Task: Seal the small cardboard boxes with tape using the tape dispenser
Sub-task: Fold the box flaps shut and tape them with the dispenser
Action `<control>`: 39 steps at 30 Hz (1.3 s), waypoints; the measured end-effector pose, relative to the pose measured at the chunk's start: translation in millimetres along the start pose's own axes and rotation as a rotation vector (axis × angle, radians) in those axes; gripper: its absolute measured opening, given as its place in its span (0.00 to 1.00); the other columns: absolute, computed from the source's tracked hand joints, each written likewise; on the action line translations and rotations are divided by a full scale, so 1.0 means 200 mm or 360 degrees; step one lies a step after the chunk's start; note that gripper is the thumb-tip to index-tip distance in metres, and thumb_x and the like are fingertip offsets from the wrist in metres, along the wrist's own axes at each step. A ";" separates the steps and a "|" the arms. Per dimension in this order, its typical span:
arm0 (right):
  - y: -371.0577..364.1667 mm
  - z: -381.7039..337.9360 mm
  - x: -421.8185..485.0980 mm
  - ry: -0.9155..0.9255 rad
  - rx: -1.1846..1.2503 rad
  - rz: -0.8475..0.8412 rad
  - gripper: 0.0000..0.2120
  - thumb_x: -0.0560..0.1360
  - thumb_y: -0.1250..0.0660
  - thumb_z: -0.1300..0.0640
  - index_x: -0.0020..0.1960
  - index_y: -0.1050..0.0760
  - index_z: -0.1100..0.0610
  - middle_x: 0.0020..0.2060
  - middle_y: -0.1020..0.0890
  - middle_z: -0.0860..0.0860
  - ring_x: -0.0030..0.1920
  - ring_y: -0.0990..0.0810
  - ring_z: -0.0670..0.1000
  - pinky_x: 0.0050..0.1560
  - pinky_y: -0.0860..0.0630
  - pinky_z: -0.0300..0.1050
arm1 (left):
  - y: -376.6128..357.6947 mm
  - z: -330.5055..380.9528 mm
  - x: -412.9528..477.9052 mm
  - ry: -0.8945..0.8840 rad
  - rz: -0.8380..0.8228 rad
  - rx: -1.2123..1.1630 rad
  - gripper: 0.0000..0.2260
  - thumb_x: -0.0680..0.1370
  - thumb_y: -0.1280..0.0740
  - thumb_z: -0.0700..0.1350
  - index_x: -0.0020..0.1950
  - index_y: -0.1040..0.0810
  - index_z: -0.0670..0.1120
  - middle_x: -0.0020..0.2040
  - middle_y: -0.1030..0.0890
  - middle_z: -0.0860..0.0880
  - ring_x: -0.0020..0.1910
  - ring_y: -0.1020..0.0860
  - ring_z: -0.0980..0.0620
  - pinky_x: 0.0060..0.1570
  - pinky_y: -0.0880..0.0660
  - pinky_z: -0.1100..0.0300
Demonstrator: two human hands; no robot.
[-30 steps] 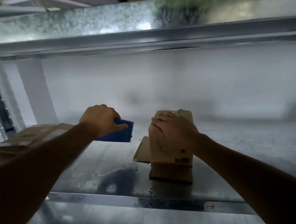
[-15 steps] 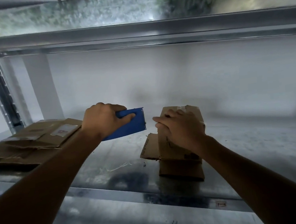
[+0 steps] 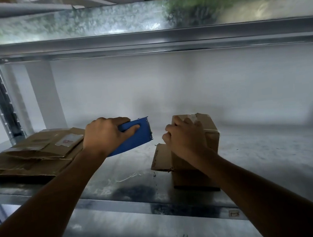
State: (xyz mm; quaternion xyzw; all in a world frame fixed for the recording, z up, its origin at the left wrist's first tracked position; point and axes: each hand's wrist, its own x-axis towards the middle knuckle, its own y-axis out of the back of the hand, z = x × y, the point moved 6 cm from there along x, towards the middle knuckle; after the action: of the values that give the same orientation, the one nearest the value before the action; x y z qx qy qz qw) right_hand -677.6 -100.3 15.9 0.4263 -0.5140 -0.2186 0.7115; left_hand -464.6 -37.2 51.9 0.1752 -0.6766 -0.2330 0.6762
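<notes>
A small brown cardboard box [image 3: 209, 132] stands upright on the metal shelf [image 3: 270, 157], with one flap [image 3: 160, 157] sticking out to its left. My right hand [image 3: 185, 136] lies on the box's top and left side, fingers curled over the closed flaps. My left hand [image 3: 103, 135] grips a blue tape dispenser [image 3: 134, 137], held in the air just left of the box. Its toothed edge points toward the box, a short gap away. The tape roll is hidden behind my hand.
Several flattened cardboard boxes [image 3: 35, 155] lie stacked at the shelf's left end. A metal upright [image 3: 1, 102] stands at the far left. The upper shelf [image 3: 142, 24] runs close overhead. A white wall closes the back.
My left hand has lifted the blue dispenser and carried it right, toward the box. My right hand has stayed on the box top.
</notes>
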 end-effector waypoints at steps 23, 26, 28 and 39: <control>0.20 0.41 -0.07 0.0159 0.0514 -0.0404 0.12 0.80 0.40 0.51 0.62 0.27 0.48 0.57 0.26 0.45 0.61 0.27 0.49 0.59 0.27 0.52 | 0.04 0.04 0.14 0.0065 -0.0090 -0.0013 0.19 0.76 0.38 0.71 0.47 0.15 0.59 0.32 0.19 0.53 0.34 0.22 0.49 0.35 0.25 0.57; 0.21 0.33 -0.07 0.0080 0.0242 -0.0287 0.23 0.80 0.42 0.43 0.72 0.31 0.51 0.63 0.27 0.49 0.64 0.30 0.52 0.61 0.28 0.54 | 0.02 0.08 0.15 0.0060 -0.0103 -0.0021 0.18 0.75 0.37 0.69 0.48 0.15 0.59 0.33 0.18 0.52 0.35 0.22 0.49 0.36 0.26 0.57; 0.17 0.31 -0.06 0.0029 0.0092 -0.0255 0.25 0.81 0.43 0.40 0.72 0.31 0.53 0.66 0.28 0.53 0.65 0.29 0.55 0.62 0.27 0.56 | 0.01 0.13 0.15 0.0042 -0.0090 -0.0053 0.19 0.75 0.37 0.69 0.49 0.15 0.59 0.34 0.17 0.52 0.35 0.22 0.48 0.37 0.26 0.57; 0.15 0.53 -0.12 0.0216 0.0648 -0.0654 0.19 0.77 0.39 0.57 0.65 0.32 0.41 0.65 0.25 0.46 0.64 0.26 0.51 0.68 0.32 0.57 | 0.01 0.13 0.15 -0.0039 0.0091 -0.0145 0.21 0.73 0.40 0.70 0.44 0.14 0.58 0.28 0.21 0.55 0.29 0.24 0.49 0.33 0.27 0.60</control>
State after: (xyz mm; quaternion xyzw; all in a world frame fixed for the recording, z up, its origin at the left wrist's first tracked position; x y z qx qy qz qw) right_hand -787.3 -106.3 39.9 0.6691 -0.4013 -0.2215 0.5850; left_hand -490.8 -50.9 78.3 0.1221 -0.6781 -0.2463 0.6816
